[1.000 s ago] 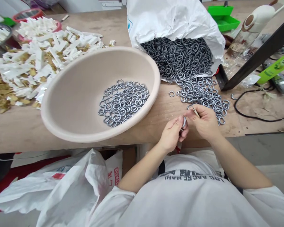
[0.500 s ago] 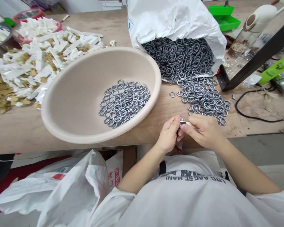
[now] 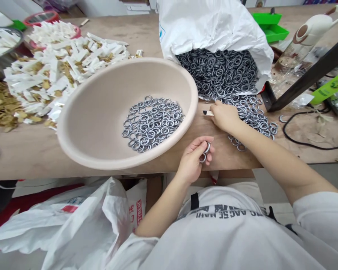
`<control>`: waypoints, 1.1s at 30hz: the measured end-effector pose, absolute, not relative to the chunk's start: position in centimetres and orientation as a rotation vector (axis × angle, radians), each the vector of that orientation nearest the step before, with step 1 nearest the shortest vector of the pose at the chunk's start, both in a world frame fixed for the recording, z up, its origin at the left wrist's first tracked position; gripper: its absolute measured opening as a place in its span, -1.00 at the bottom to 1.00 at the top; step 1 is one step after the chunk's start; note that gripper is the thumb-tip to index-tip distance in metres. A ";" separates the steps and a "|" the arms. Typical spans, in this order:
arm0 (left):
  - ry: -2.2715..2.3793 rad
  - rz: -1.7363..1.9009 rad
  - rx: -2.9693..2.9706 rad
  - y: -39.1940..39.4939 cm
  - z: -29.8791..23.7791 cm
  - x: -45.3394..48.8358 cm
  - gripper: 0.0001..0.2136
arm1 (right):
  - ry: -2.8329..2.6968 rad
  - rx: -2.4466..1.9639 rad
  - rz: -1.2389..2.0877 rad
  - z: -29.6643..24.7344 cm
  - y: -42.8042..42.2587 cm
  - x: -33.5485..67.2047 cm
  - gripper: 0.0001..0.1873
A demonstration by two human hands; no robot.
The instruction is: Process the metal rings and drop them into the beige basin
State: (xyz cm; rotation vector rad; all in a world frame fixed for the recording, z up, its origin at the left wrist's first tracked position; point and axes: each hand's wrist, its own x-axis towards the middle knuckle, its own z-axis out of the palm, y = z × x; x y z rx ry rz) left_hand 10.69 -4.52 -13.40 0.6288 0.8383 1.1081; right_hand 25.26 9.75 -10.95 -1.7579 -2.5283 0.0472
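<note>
Over bench [image 3: 231, 159], two rings [image 3: 204, 152] in left hand [image 3: 191, 161]

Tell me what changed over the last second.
The right hand moved forward, away from the left hand, toward the loose metal rings, holding a small dark-tipped stick. The left hand keeps a metal ring in its fingers. The beige bowl and the rings in it stayed put.

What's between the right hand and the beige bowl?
In the head view, a small pale stick with a dark tip, touching the right hand, short of the beige bowl.
</note>
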 end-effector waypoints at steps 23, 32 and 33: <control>0.944 1.115 1.427 -3.8 -14.1 13.5 -0.64 | -1.524 -0.984 1.610 -9.5 -1.4 30.0 -0.56; 0.875 1.184 1.016 -4.2 -14.2 14.8 -0.58 | -1.505 -1.093 1.233 -11.2 -2.3 29.6 -0.72; 0.875 1.169 1.024 -4.2 -14.1 14.6 -0.58 | -1.546 -1.077 1.197 -11.0 -2.2 29.7 -0.71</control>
